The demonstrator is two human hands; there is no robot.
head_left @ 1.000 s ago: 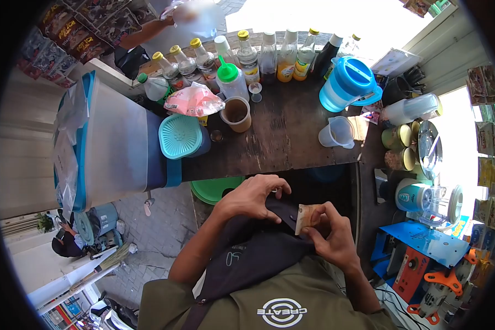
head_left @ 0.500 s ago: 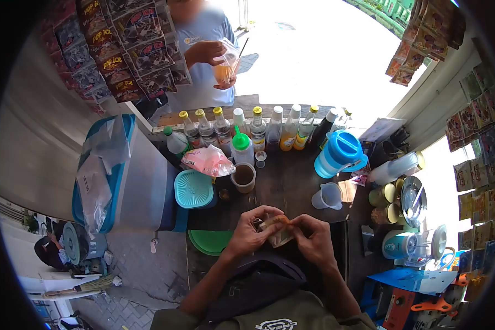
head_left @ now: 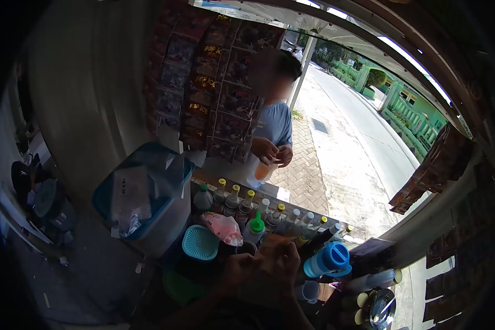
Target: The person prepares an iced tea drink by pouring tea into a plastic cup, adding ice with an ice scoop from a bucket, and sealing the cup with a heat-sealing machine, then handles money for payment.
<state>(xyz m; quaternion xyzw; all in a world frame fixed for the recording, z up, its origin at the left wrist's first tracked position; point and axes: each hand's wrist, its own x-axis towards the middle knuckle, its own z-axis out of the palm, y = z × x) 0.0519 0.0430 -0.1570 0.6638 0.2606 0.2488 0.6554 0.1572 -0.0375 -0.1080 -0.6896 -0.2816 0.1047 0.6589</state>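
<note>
Both my hands are raised in front of me over the dark counter. Between them is a thin, flat, brownish-orange paper that looks like a banknote [head_left: 269, 248]; dim light blurs its details. My left hand [head_left: 241, 269] pinches its left side, fingers closed. My right hand [head_left: 285, 265] is closed on its right side, fingertips at the top edge. Just beyond the hands stand a clear squeeze bottle with a green nozzle [head_left: 256, 224] and a cup of dark liquid [head_left: 246, 249], partly hidden by my left hand.
A person [head_left: 275, 124] outside holds a bag of orange drink [head_left: 262, 171]. Bottles line the counter's far edge. A blue pitcher [head_left: 329, 260] and measuring cup [head_left: 308, 291] stand right; a turquoise basket [head_left: 200, 242] and lidded storage box [head_left: 165, 231] stand left. Sachet strips [head_left: 203, 82] hang above.
The view has tilted up toward the street and darkened. My hands have lifted, with the paper spread flatter between them. The person outside now has both hands together at the drink bag's top.
</note>
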